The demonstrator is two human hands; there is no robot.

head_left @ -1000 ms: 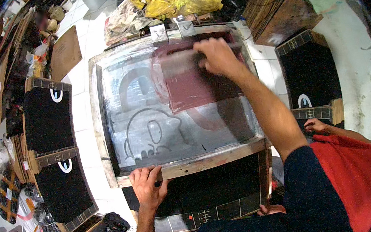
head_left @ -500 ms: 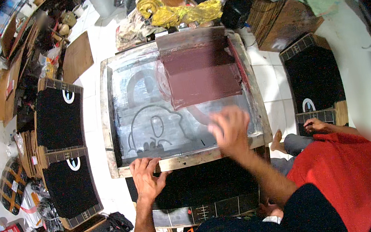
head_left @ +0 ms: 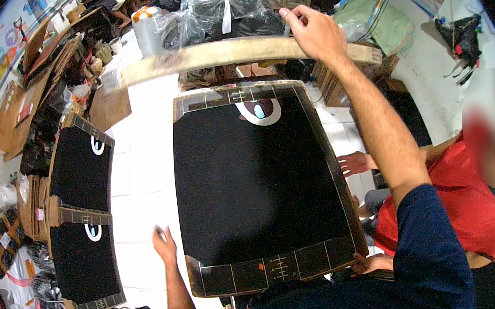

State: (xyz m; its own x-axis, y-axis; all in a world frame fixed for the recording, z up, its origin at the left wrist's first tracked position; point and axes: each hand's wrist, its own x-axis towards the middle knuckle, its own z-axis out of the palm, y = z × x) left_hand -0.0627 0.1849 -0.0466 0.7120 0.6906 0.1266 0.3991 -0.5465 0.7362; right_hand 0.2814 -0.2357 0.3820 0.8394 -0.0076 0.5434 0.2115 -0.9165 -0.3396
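Observation:
My right hand grips the near rail of a wooden screen-printing frame, which is raised and tilted up at the far side; only its edge shows, so its mesh is hidden. Below it lies a board covered in black fabric, with a white, brown and blue eye shape printed near its far edge. Left of this board, over the white floor, my left hand hangs with nothing in it, its fingers slightly apart and a little blurred.
A person in a red shirt sits at the right, one hand near the board's right edge, another at its near corner. Similar black printed boards stand at left. Clear plastic bags and cardboard stacks surround the far side.
The frame has swung up off the black board with my right hand on its rail, uncovering the printed eye. My left hand has let go of the frame and dropped left. The person leans nearer.

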